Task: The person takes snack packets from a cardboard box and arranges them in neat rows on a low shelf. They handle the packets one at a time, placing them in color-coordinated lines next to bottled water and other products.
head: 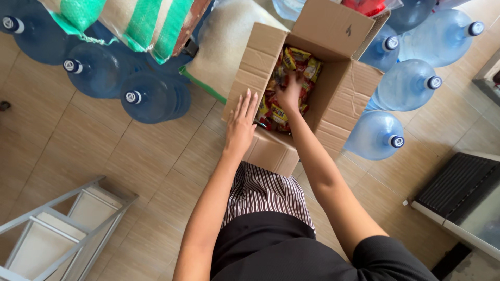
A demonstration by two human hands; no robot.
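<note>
I lean over an open cardboard box (333,99) that stands on the tiled floor (130,156) in front of me. My left hand (240,125) lies flat on the near-left flap of the box, fingers spread and straight, pinching nothing; it only steadies the carton. My right hand (289,93) is down inside the box, its grip curled onto the snack packets (297,60), red and yellow foil pouches packed in rows. The fingertips are buried among the pouches, so I cannot tell whether they have closed on one packet or just press on the top layer.

Judging from how things lie, the work is at an early point: the flaps are already folded out and the box is open, yet it looks nearly full, the packets reaching well up the walls, and I see none of them lying outside on the floor. Most of the handling seems left to do.

The floor is beige ceramic tile with plain grout lines. Big blue water jugs (406,86) lie on their sides close around the box, some to its right and more at the upper left (148,96). A pale woven sack (224,41) rests just beside the left wall of the box, with green-netted bundles (83,13) above it. A grey metal frame (62,224) sits at the lower left, well apart, and a dark ribbed mat (458,187) on a white edge lies at the right.
</note>
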